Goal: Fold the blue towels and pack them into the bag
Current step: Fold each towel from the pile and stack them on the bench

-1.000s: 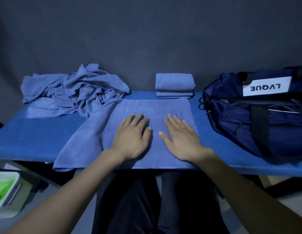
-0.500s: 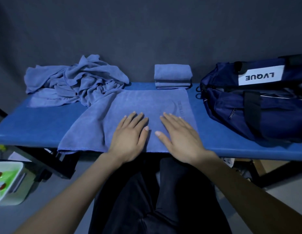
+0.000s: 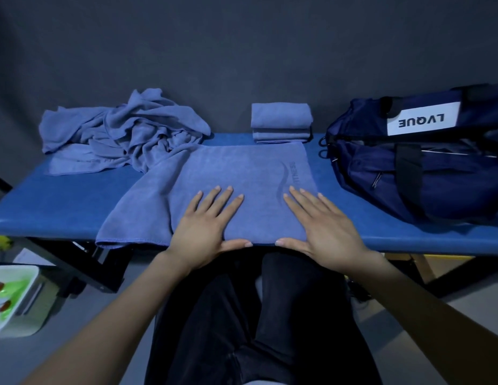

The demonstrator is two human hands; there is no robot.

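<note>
1. Blue towel (image 3: 236,173) lies spread flat at the middle of the tabletop (image 3: 64,207), its near hem right along the front edge and its left part drooping a little over that edge.
2. Left hand (image 3: 206,226) is down flat on the towel's near edge, fingers straight and fanned, thumb running along the hem. Its grip is fully open and has hold of nothing.
3. Right hand (image 3: 322,229) mirrors it just beside, palm pressed on the cloth, fingers straight, grip wide open too, thumb tips close but apart.
4. Folded towels (image 3: 281,122) sit stacked at the back edge, just behind the spread one.
5. Crumpled pile of towels (image 3: 122,132) sprawls at the back left corner, touching the spread towel's far left end.
6. Navy bag (image 3: 425,168) lies at the right end, zip open, white label reading LVQUE upside down.
</note>
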